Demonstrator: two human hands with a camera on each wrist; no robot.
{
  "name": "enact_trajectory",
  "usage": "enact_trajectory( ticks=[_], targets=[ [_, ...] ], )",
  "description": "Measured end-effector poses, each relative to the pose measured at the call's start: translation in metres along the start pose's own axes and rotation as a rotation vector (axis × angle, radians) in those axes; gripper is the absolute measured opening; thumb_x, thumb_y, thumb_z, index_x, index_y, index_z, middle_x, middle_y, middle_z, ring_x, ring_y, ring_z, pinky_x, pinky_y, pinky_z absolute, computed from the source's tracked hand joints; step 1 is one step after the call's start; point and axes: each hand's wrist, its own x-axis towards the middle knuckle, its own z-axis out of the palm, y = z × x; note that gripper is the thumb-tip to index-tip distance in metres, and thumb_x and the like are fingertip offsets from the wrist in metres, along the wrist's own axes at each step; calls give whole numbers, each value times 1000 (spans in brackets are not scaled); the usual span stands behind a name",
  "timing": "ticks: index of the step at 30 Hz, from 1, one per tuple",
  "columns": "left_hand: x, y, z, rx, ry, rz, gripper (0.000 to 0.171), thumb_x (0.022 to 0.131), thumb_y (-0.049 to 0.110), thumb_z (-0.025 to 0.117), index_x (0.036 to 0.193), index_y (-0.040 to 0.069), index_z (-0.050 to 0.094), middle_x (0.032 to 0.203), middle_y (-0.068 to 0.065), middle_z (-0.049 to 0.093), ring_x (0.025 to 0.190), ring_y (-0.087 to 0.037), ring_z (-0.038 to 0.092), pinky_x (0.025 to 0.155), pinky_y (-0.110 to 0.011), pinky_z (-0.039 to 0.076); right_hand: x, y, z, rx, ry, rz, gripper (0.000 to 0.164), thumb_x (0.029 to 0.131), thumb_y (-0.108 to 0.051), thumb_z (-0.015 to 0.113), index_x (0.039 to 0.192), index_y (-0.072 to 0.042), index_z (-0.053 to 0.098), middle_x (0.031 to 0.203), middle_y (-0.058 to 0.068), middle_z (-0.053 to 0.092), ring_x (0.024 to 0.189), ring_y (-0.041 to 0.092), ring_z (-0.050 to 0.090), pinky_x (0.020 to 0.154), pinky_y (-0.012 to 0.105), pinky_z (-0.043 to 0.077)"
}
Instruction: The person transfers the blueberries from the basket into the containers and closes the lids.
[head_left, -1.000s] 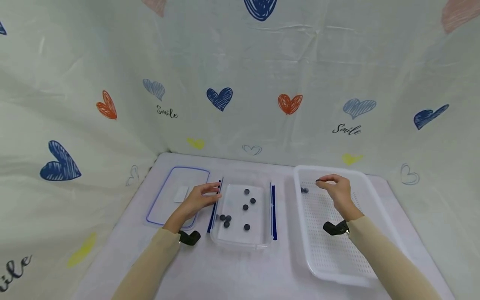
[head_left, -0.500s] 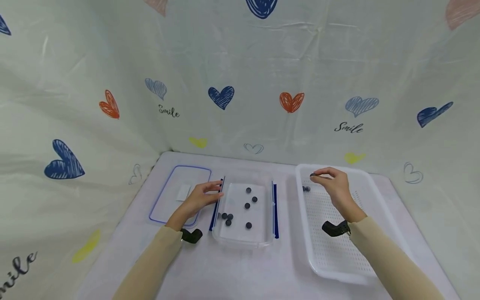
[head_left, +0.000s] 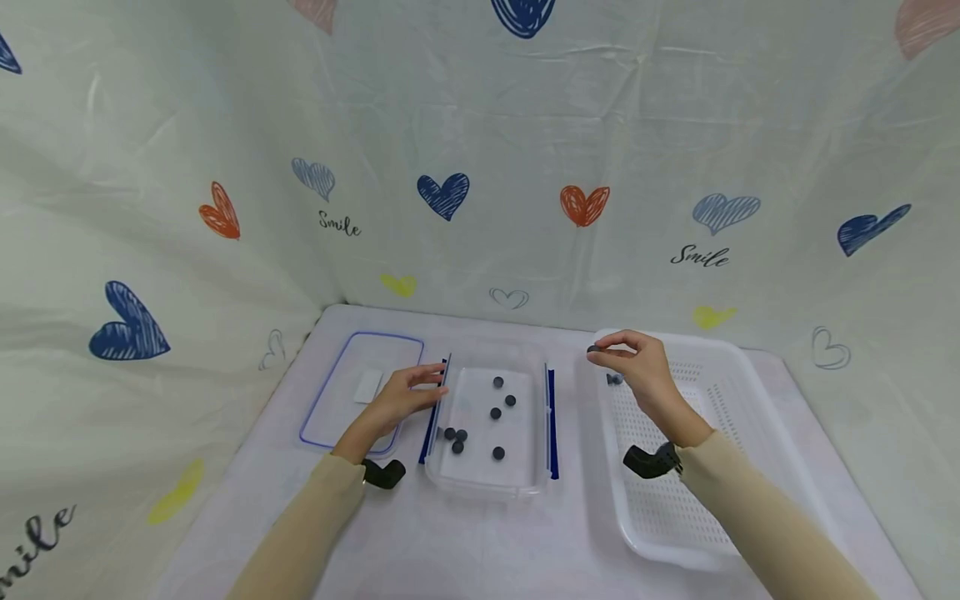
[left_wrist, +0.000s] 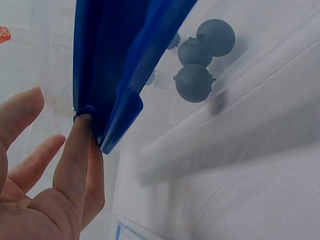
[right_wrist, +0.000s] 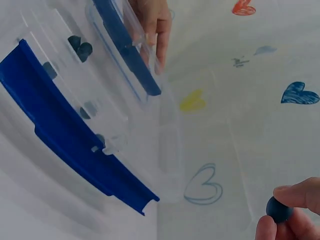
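My right hand (head_left: 640,368) pinches a dark blueberry (right_wrist: 279,210) between thumb and fingers, above the left rim of a white perforated basket (head_left: 626,517). A few more blueberries (head_left: 615,379) lie inside that basket near its far left corner. To the left stands a clear plastic box (head_left: 487,490), uncovered, with blue side latches hanging out. Several blueberries (head_left: 496,413) are scattered on its floor, some bunched at the left. My left hand (head_left: 397,406) touches the box's left side, its fingertips against the blue latch (left_wrist: 112,75), fingers mostly straight.
A clear lid with a blue seal (head_left: 337,375) lies on the table (head_left: 510,554) left of the box, partly under my left hand. A curtain (head_left: 510,125) printed with hearts hangs behind and to the sides. Both wrists carry black camera mounts (head_left: 651,461).
My right hand has moved left with the blueberry, from over the basket to its left rim. The left hand stays at the box; the head view has shifted slightly.
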Motion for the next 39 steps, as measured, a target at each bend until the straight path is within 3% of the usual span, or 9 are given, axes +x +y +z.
enact_trajectory(
  ticks=[7, 14, 19, 28, 35, 39],
  targets=[
    [0, 1, 1, 6, 3, -9, 58, 93, 16, 73, 145, 5, 51, 140, -24, 52, 126, -35, 54, 99, -39, 51, 1, -7, 22, 46, -52, 7, 29, 84, 1, 78, 106, 14, 64, 113, 16, 60, 84, 10, 70, 84, 25, 55],
    [-1, -2, -1, 6, -6, 11, 58, 94, 17, 72, 146, 3, 49, 141, -26, 51, 126, -37, 53, 99, -40, 51, 1, -7, 44, 25, -115, 22, 24, 83, 3, 78, 102, 10, 67, 121, 18, 57, 85, 12, 70, 96, 42, 51],
    [-1, -1, -1, -2, -9, 13, 58, 94, 16, 72, 146, 2, 49, 140, -27, 51, 126, -37, 53, 99, -40, 51, 0, -6, 59, -16, -142, 34, 20, 81, 0, 79, 98, 5, 70, 113, 15, 63, 85, 17, 70, 96, 48, 50],
    [-1, -2, 0, -25, -13, 3, 59, 93, 15, 73, 145, 3, 50, 140, -25, 51, 125, -36, 54, 98, -39, 51, -4, 5, 80, -51, -190, 59, 18, 80, -4, 82, 94, 1, 71, 111, 12, 64, 84, 19, 70, 92, 45, 50],
    [-3, -1, 0, -5, -15, 4, 60, 93, 18, 73, 146, 4, 49, 141, -25, 50, 126, -37, 53, 100, -42, 50, -6, 11, 88, -75, -213, 52, 21, 80, -4, 83, 95, 4, 70, 103, 15, 68, 79, 15, 68, 76, 32, 51],
    [-2, -1, -1, -5, -8, 13, 59, 93, 17, 73, 146, 4, 50, 141, -25, 51, 126, -37, 53, 99, -42, 50, -6, 12, 90, -99, -211, 60, 21, 80, -5, 83, 94, 3, 70, 101, 14, 68, 77, 14, 66, 70, 30, 49]
  ],
)
